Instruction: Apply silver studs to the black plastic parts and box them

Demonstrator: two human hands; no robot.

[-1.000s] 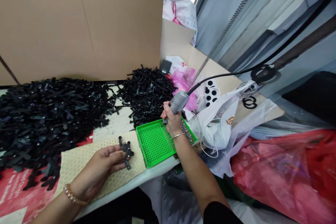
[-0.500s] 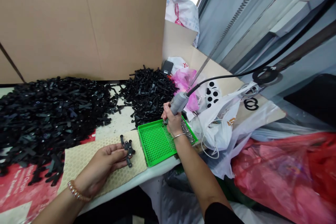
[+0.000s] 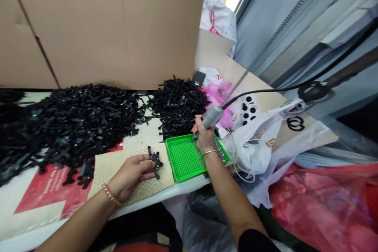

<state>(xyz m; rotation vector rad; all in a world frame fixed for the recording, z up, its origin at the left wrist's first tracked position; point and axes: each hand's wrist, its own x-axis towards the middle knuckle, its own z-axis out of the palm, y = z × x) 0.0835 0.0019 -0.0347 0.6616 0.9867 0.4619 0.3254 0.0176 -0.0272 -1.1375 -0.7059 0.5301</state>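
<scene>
My left hand (image 3: 137, 171) is closed on a small black plastic part (image 3: 155, 160) with several arms, just above a cream textured mat (image 3: 118, 159). My right hand (image 3: 203, 136) wraps round a grey electric screwdriver (image 3: 213, 116), which hangs from a coiled spring and has a black cable at its top. The screwdriver's tip points down over the green tray (image 3: 181, 175), and my hand hides it. Small metal screws (image 3: 219, 150) lie in the right side of this tray.
A large heap of black plastic parts (image 3: 88, 122) covers the left of the table, with a smaller heap (image 3: 178, 104) behind the tray. Cardboard (image 3: 124, 27) stands at the back. White plastic bags (image 3: 251, 153) and a red bag (image 3: 321, 193) lie to the right.
The view has turned left, so everything sits further right in the picture. Both hands keep their holds, and the screwdriver stays over the tray.
</scene>
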